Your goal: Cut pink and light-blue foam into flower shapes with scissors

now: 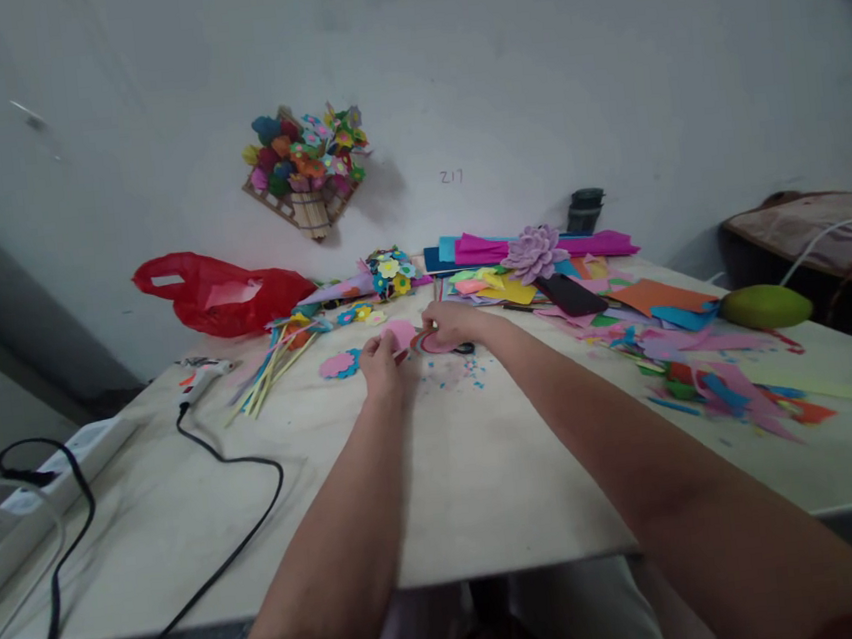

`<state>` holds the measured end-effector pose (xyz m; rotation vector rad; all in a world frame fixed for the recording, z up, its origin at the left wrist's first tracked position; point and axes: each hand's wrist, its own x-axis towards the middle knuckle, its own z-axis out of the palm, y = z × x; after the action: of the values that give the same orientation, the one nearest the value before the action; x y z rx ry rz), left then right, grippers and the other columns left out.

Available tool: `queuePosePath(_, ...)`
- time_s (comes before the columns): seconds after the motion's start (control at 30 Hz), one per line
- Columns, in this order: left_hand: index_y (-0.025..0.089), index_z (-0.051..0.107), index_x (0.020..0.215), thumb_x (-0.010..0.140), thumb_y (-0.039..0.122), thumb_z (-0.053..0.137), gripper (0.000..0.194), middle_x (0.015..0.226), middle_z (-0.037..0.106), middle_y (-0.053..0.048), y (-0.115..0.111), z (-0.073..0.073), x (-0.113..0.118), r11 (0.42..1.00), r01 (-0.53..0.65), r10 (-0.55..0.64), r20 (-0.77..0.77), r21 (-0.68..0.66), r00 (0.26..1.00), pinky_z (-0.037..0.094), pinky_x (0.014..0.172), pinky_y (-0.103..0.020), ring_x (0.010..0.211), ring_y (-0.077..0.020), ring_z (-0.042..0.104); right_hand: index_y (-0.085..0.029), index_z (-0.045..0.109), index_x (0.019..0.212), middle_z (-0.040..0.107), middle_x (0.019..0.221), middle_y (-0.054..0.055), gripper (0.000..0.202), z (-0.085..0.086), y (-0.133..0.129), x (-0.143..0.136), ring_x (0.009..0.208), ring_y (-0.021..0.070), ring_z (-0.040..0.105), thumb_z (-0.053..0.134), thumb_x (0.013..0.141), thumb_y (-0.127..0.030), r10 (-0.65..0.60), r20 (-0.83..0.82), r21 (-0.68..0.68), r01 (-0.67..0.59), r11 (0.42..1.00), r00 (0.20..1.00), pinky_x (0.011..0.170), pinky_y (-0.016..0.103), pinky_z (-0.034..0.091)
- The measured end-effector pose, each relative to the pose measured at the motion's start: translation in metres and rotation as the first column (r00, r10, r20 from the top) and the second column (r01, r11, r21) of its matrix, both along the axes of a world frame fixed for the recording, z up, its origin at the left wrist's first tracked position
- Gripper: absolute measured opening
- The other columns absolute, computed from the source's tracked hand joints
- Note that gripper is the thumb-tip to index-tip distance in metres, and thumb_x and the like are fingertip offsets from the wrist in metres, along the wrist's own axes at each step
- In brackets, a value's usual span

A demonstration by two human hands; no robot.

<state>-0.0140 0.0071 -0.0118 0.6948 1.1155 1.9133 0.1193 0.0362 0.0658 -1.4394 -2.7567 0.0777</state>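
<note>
Fingers of the left hand (380, 366) are drawn in narrow on a piece of pink paper (400, 334), which reaches out to their right into the space between the hands. Opposite, the right hand (458, 323) is closed at a blurred, curved reddish item (422, 341) that points left toward that paper; its exact form and long axis I cannot tell. The two hands are near each other, the right one slightly farther out over the table (501, 473), with its forearm slanting in from the near right. A dark loop (464, 349) shows just below the right hand, and small blue and pink scraps (452, 373) lie on the near side. Just left of the left hand sit scalloped pink and blue pieces (338, 365), and beyond them pale green stems (254, 388) and a white glue gun (203, 380) on its black cord. Farther out are a red plastic bag (243, 295) at far left, a purple flower (535, 252) on coloured sheets to the far right, and an orange sheet (656, 297) near a yellow-green oval object (765, 307) on the right.
</note>
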Motion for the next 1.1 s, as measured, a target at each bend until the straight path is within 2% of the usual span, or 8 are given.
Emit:
queuePosePath(0.23, 0.018, 0.05, 0.06, 0.07, 0.027, 0.068, 0.022, 0.061, 0.047, 0.003, 0.003, -0.002, -0.003, 1.0, 0.014, -0.014, 0.0, -0.022, 1.0, 0.05, 0.064, -0.03, 0.06, -0.0113, 0.05, -0.019, 0.068, 0.113, 0.067, 0.117, 0.014, 0.035, -0.015, -0.002, 0.005, 0.108, 0.0299, 0.062, 0.05, 0.085, -0.032, -0.059, 0.06, -0.01, 0.06, 0.998, 0.996, 0.078, 0.033, 0.047)
queuePosePath(0.33, 0.018, 0.051, 0.061, 0.073, 0.025, 0.068, 0.022, 0.062, 0.047, 0.002, 0.002, -0.002, -0.003, 1.0, 0.015, -0.015, 0.009, -0.007, 1.0, 0.05, 0.065, -0.03, 0.062, -0.0118, 0.05, -0.017, 0.066, 0.115, 0.067, 0.117, 0.014, 0.037, -0.017, 0.006, 0.007, 0.11, 0.0302, 0.06, 0.052, 0.085, -0.032, -0.125, -0.08, 0.068, 0.13, 0.989, 0.989, 0.08, 0.032, 0.046)
queuePosePath(0.53, 0.018, 0.051, 0.058, 0.07, 0.02, 0.072, 0.024, 0.061, 0.049, 0.002, 0.004, 0.0, -0.001, 0.995, 0.08, -0.086, 0.121, 0.059, 0.989, 0.05, 0.068, -0.025, 0.063, -0.0098, 0.052, -0.017, 0.06, 0.12, 0.066, 0.119, 0.012, 0.047, -0.025, 0.011, 0.008, 0.108, 0.0275, 0.062, 0.057, 0.083, -0.047, -0.308, -0.242, -0.111, 0.289, 0.951, 0.92, 0.08, 0.031, 0.047)
queuePosePath(0.7, 0.016, 0.051, 0.06, 0.072, 0.017, 0.07, 0.023, 0.065, 0.055, 0.001, 0.006, 0.003, 0.004, 0.981, 0.175, -0.189, 0.216, 0.084, 0.958, 0.049, 0.071, -0.022, 0.064, -0.0075, 0.056, -0.02, 0.059, 0.123, 0.064, 0.124, 0.009, 0.04, -0.026, 0.012, 0.026, 0.116, 0.0257, 0.058, 0.052, 0.088, -0.04, -0.432, -0.347, -0.026, 0.452, 0.892, 0.833, 0.089, 0.035, 0.045)
queuePosePath(0.77, 0.016, 0.052, 0.06, 0.072, 0.017, 0.072, 0.023, 0.066, 0.057, 0.001, 0.007, 0.002, 0.006, 0.977, 0.188, -0.207, 0.218, 0.104, 0.954, 0.05, 0.072, -0.024, 0.066, -0.0085, 0.057, -0.02, 0.058, 0.125, 0.064, 0.124, 0.009, 0.044, -0.026, 0.011, 0.035, 0.115, 0.0256, 0.058, 0.057, 0.085, -0.037, -0.42, -0.327, -0.048, 0.429, 0.902, 0.846, 0.089, 0.034, 0.046)
queuePosePath(0.87, 0.017, 0.054, 0.062, 0.072, 0.019, 0.073, 0.022, 0.064, 0.056, 0.001, 0.011, -0.001, 0.007, 0.971, 0.205, -0.228, 0.208, 0.125, 0.951, 0.051, 0.073, -0.027, 0.068, -0.0113, 0.059, -0.021, 0.05, 0.136, 0.054, 0.139, 0.01, 0.065, -0.03, 0.008, 0.046, 0.124, 0.0272, 0.051, 0.068, 0.076, -0.034, -0.172, -0.24, -0.038, 0.168, 0.985, 0.955, 0.097, 0.035, 0.042)
queuePosePath(0.97, 0.017, 0.055, 0.063, 0.072, 0.019, 0.073, 0.02, 0.067, 0.06, -0.001, 0.014, -0.002, 0.009, 0.959, 0.25, -0.274, 0.198, 0.136, 0.941, 0.051, 0.077, -0.029, 0.073, -0.0135, 0.062, -0.021, 0.042, 0.144, 0.042, 0.148, 0.012, 0.079, -0.037, 0.003, 0.051, 0.132, 0.0324, 0.041, 0.072, 0.07, -0.027, -0.112, -0.134, 0.006, 0.114, 0.993, 0.985, 0.104, 0.042, 0.036)
queuePosePath(1.1, 0.017, 0.057, 0.062, 0.072, 0.018, 0.071, 0.017, 0.069, 0.063, -0.002, 0.016, -0.001, 0.01, 0.925, 0.361, -0.377, 0.182, 0.116, 0.908, 0.049, 0.081, -0.029, 0.075, -0.0146, 0.063, -0.02, 0.043, 0.144, 0.046, 0.145, 0.013, 0.077, -0.047, 0.001, 0.048, 0.127, 0.0323, 0.047, 0.067, 0.071, -0.018, -0.11, -0.123, 0.042, 0.116, 0.992, 0.986, 0.102, 0.042, 0.038)
